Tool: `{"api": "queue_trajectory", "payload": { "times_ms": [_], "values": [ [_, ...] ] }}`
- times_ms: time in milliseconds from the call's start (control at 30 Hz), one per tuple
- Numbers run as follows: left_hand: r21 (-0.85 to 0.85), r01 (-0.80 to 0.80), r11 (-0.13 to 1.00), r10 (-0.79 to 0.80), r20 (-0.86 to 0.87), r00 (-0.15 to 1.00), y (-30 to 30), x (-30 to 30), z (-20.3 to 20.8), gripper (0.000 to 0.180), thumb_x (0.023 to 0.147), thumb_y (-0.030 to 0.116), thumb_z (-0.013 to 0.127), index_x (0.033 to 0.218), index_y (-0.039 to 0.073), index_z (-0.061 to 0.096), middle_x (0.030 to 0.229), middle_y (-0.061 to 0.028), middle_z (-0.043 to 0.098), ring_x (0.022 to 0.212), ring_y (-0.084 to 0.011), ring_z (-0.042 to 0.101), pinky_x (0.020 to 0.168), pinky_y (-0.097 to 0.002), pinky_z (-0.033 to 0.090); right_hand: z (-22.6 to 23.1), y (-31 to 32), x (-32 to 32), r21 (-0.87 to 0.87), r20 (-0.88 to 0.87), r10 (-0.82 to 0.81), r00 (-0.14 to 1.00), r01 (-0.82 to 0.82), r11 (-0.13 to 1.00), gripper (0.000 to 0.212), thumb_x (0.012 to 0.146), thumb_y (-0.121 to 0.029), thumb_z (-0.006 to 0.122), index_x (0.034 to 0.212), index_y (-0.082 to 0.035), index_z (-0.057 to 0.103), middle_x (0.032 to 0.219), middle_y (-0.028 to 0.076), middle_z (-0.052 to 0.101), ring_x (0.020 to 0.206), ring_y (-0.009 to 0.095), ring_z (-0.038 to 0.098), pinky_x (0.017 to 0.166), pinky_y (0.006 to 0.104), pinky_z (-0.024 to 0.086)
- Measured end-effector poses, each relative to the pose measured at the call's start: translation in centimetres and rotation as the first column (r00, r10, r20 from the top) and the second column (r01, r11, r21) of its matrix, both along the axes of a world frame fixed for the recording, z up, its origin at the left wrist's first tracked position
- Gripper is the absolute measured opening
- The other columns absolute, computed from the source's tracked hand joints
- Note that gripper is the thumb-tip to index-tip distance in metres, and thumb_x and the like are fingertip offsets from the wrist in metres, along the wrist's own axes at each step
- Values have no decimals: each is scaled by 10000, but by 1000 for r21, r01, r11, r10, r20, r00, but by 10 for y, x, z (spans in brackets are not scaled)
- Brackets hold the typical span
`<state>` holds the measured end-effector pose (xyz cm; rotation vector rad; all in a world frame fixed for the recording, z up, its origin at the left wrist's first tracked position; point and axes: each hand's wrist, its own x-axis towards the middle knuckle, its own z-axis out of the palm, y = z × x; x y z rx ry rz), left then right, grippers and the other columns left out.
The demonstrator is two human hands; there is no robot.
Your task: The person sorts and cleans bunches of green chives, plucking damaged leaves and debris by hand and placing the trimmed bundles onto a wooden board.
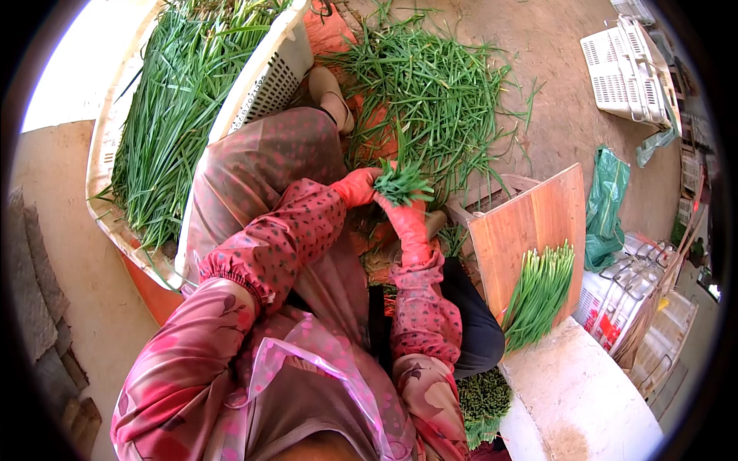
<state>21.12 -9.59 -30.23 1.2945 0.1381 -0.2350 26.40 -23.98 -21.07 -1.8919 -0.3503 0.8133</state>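
Observation:
Both of my hands wear reddish-pink gloves and meet over my lap around one bunch of chives (401, 184). My left hand (357, 187) is closed on the bunch from its left side. From below and to the right, my right hand (407, 221) wraps round the same bunch. The leaf ends fan out toward the right; the rest of the bunch is hidden by the gloves. Just beyond my hands, a loose heap of green leaves (438, 92) covers the floor.
A large white crate (296, 65) heaped with long chives stands at my left. At my right, a wooden board (500, 238) carries a neat chive pile (540, 296) beside a white block (576, 384). Farther right are stacked white baskets (626, 73) and a green plastic bag (606, 207).

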Motion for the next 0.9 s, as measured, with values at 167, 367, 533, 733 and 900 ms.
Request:
{"api": "queue_trajectory", "payload": {
  "times_ms": [167, 367, 533, 733, 900],
  "values": [
    [327, 86, 941, -108, 50, 993, -7, 15, 52, 209, 837, 139, 645, 1040, 92, 662, 953, -110, 679, 871, -226, 622, 836, -324, 477, 2, -13, 3, 199, -86, -161, 983, 176, 964, 519, 820, -80, 749, 1285, -10, 529, 1224, 73, 611, 1075, 164, 588, 958, 332, 463],
    [-68, -26, 997, 29, 48, 998, 0, -11, -9, 256, 795, 170, 651, 1023, 55, 655, 947, -165, 678, 892, -358, 624, 829, -373, 490, 8, 21, -14, 273, -280, -173, 944, 251, 929, 535, 769, -113, 803, 1234, -19, 554, 1078, 49, 661, 934, 153, 635, 859, 308, 509],
    [418, 30, 908, -2, -69, 998, 18, -16, -26, 300, 763, 233, 642, 999, 48, 649, 968, -198, 663, 910, -385, 622, 787, -433, 503, -11, 56, -5, 127, -156, -243, 958, 263, 956, 379, 788, -156, 772, 1106, 3, 643, 1015, 88, 696, 895, 166, 651, 815, 320, 500],
    [899, 67, 432, 77, -111, 991, 5, 2, 124, 351, 781, 194, 630, 1069, -6, 636, 1083, -226, 648, 986, -400, 627, 859, -444, 500, -20, 26, 6, 225, -161, -472, 867, 498, 837, 284, 816, -229, 736, 979, -2, 680, 861, 84, 720, 790, 183, 674, 728, 332, 517],
    [301, 87, 950, 81, -502, 861, 9, -32, 148, 590, 895, 442, 630, 1219, -46, 561, 1112, -214, 642, 954, -328, 652, 838, -386, 532, -20, 25, -8, 115, -107, -470, 876, 480, 869, 196, 853, -108, 681, 978, 42, 668, 872, 75, 719, 782, 136, 665, 720, 290, 519]
  ]
}}
